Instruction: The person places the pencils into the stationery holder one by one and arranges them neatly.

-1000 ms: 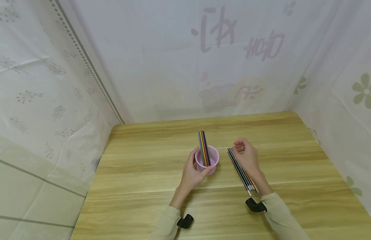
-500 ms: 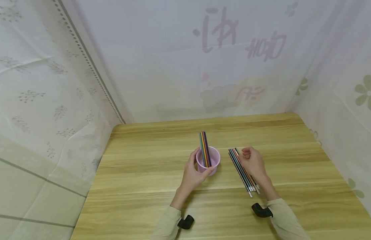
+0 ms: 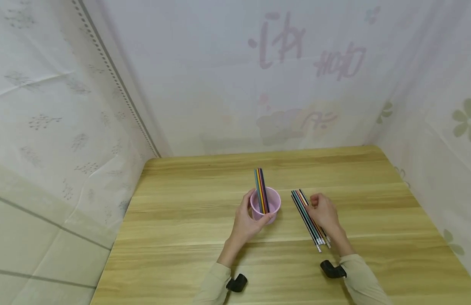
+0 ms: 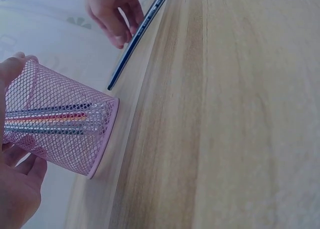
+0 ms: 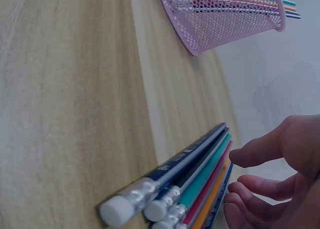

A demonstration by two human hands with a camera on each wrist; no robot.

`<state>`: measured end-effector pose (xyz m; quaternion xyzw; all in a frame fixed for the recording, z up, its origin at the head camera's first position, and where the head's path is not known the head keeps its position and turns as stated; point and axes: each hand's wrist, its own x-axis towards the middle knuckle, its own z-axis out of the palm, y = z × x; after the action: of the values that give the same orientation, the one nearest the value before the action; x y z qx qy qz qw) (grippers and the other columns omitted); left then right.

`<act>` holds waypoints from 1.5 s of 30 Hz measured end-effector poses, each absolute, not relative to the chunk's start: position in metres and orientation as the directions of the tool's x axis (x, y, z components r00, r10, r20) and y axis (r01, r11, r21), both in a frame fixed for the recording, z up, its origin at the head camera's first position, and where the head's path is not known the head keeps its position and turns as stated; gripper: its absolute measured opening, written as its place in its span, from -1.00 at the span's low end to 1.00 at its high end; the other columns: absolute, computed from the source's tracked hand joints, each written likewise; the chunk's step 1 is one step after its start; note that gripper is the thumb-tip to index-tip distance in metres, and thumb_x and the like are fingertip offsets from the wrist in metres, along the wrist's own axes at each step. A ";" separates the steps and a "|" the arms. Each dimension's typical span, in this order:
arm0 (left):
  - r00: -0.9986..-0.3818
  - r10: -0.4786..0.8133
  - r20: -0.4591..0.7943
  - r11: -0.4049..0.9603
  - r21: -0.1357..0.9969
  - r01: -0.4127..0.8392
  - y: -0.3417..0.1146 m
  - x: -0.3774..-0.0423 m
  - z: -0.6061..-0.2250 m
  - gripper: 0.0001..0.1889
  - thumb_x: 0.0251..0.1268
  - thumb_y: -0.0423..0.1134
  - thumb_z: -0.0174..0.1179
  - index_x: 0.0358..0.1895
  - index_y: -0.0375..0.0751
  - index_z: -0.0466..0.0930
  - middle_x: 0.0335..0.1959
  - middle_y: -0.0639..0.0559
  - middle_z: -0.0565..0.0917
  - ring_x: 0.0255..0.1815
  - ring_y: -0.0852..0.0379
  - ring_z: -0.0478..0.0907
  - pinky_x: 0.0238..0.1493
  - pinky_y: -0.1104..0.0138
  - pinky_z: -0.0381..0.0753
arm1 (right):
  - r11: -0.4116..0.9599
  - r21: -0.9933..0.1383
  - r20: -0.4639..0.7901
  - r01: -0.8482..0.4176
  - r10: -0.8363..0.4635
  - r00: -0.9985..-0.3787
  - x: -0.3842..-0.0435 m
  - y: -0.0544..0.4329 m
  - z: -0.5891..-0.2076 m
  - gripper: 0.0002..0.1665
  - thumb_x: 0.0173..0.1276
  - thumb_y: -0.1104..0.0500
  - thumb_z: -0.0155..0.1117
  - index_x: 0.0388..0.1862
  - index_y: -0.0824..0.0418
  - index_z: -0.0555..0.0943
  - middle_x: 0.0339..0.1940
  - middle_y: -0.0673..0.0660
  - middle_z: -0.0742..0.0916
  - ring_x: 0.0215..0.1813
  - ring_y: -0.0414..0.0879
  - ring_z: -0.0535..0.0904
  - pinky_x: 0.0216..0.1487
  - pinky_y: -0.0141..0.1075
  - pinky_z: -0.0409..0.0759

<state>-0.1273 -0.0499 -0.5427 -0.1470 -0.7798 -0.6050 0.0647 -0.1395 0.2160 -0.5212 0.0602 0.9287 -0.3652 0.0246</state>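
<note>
My left hand (image 3: 245, 223) grips a pink mesh pencil cup (image 3: 274, 203), thumb at the near side and fingers round the far side. Several colored pencils (image 3: 261, 190) lean together inside it; their eraser ends show through the mesh (image 4: 55, 99) at its base in the left wrist view. To the right, more eraser-tipped pencils (image 3: 307, 221) lie side by side on the table. My right hand (image 3: 325, 213) is at their right edge. In the right wrist view, its thumb and bent fingers (image 5: 262, 189) stand apart beside the pencils, with none held between them.
The wood-grain table (image 3: 174, 212) reaches back to a pale printed cloth (image 3: 205, 106). Similar cloth hangs along the left and right sides. Black wrist mounts (image 3: 237, 283) sit on both sleeves.
My right hand has moved right and toward me along the pencils, uncovering more of their far ends. The left hand keeps its hold on the cup.
</note>
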 end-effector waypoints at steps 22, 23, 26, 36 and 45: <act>-0.942 0.143 0.305 0.229 0.915 0.331 -0.050 -0.126 -0.544 -0.05 0.03 -0.07 0.56 0.52 -0.03 0.24 0.39 -0.08 0.51 0.36 -0.04 0.52 0.38 0.08 0.55 | 0.727 -0.665 -0.134 0.171 0.109 -0.985 -0.144 0.216 -0.525 -0.65 0.32 0.24 0.30 -0.02 0.47 0.60 -0.15 0.37 0.74 -0.13 0.17 0.68 -0.06 0.00 0.65; -0.942 0.143 0.304 0.226 0.917 0.330 -0.050 -0.126 -0.544 -0.05 0.03 -0.07 0.56 0.52 -0.03 0.24 0.39 -0.07 0.51 0.36 -0.03 0.52 0.38 0.09 0.55 | 0.727 -0.665 -0.136 0.173 0.111 -0.985 -0.144 0.216 -0.525 -0.66 0.32 0.24 0.30 -0.03 0.46 0.61 -0.16 0.37 0.75 -0.14 0.17 0.68 -0.06 -0.01 0.65; -0.944 0.141 0.298 0.224 0.919 0.324 -0.050 -0.126 -0.544 -0.04 0.03 -0.07 0.56 0.52 -0.01 0.24 0.39 -0.06 0.51 0.36 -0.02 0.51 0.39 0.09 0.54 | 0.724 -0.666 -0.142 0.179 0.113 -0.983 -0.145 0.217 -0.525 -0.69 0.30 0.24 0.29 -0.06 0.44 0.62 -0.18 0.34 0.75 -0.17 0.13 0.68 -0.09 -0.06 0.64; -0.943 0.148 0.297 0.232 0.917 0.325 -0.049 -0.127 -0.544 -0.04 0.04 -0.04 0.56 0.53 -0.03 0.23 0.40 -0.09 0.50 0.36 -0.05 0.51 0.39 0.07 0.53 | 0.716 -0.669 -0.161 0.200 0.124 -0.979 -0.147 0.220 -0.522 -0.75 0.30 0.24 0.27 -0.12 0.40 0.62 -0.22 0.29 0.74 -0.23 0.06 0.66 -0.20 -0.19 0.63; -0.949 0.151 0.277 0.235 0.923 0.306 -0.050 -0.129 -0.545 -0.04 0.05 -0.04 0.54 0.53 -0.02 0.22 0.40 -0.07 0.49 0.37 -0.03 0.50 0.40 0.07 0.52 | 0.689 -0.705 -0.121 0.168 0.117 -0.986 -0.145 0.218 -0.506 -0.70 0.33 0.28 0.20 -0.01 0.44 0.58 -0.13 0.37 0.71 -0.16 0.12 0.66 -0.21 -0.24 0.66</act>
<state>-0.1286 -0.0505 -0.5451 -0.1458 -0.7832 -0.6010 0.0647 -0.1451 0.2179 -0.5061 0.0775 0.9184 -0.3865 0.0330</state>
